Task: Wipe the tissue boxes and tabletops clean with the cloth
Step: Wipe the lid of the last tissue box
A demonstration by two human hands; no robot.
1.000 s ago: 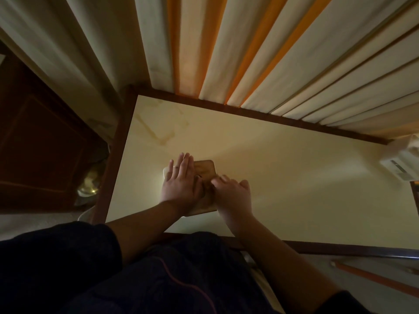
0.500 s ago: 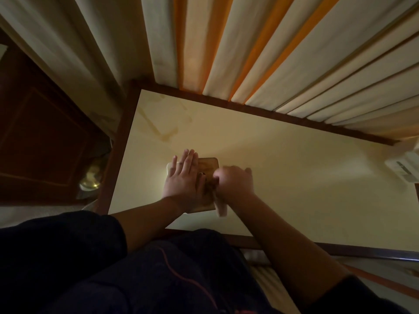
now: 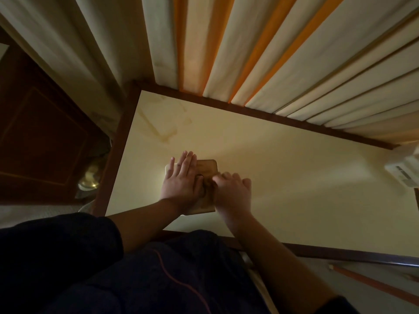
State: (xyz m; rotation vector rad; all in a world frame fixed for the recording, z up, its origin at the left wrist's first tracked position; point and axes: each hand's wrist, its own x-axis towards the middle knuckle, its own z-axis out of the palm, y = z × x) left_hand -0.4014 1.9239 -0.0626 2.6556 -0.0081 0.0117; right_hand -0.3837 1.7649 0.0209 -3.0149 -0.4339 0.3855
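Head view showed a cream bench (image 3: 283, 177) carrying the brown tissue box (image 3: 207, 169) near its left end. The left hand (image 3: 181, 180) lay flat upon it, probably for steadying. The right hand (image 3: 233, 191) had curled fingers beside it; the cloth was not visible, so its grip I cannot tell.

tan wooden tissue box (image 3: 207, 171): most of its top is covered by the two hands; only the far right corner and a near strip show.
left hand (image 3: 181, 181): lies flat, hiding the box's left part.
right hand (image 3: 233, 193): blurred; whether it holds a cloth cannot be told.
white device (image 3: 403, 172): cut off by the right edge.
brass-coloured object (image 3: 89, 181): dim, beside the cream table (image 3: 294, 177), unidentifiable.
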